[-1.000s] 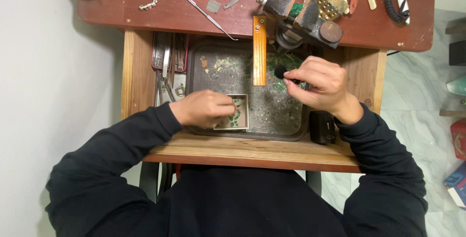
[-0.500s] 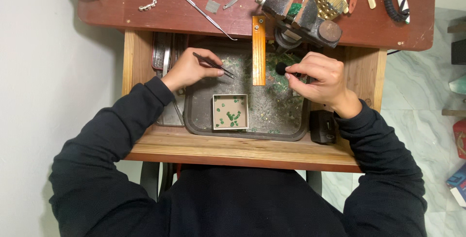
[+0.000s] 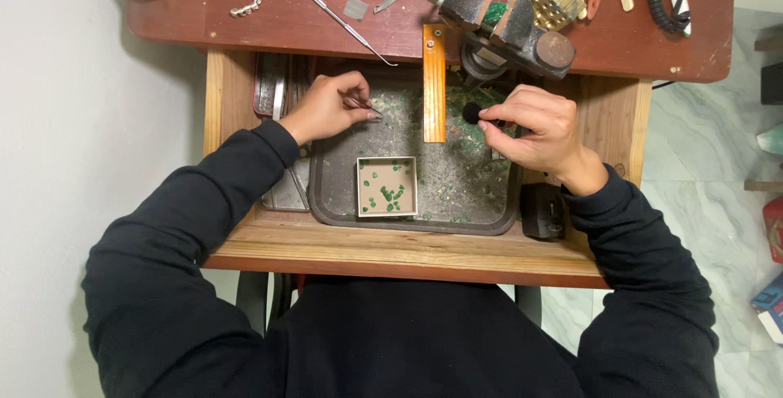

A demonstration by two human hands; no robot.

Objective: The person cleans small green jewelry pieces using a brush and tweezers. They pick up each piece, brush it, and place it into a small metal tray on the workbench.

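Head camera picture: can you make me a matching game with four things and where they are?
Things:
1. left hand
2. right hand
3. small square box
4. vise

Places:
A. on the red-brown desktop, at its front edge
B. in the dark tray, with green bits inside
C. over the tray's upper left, pinching thin tweezers
D. at the tray's upper right, pinching a small dark round piece

Pairs: 1-C, 2-D, 3-B, 4-A
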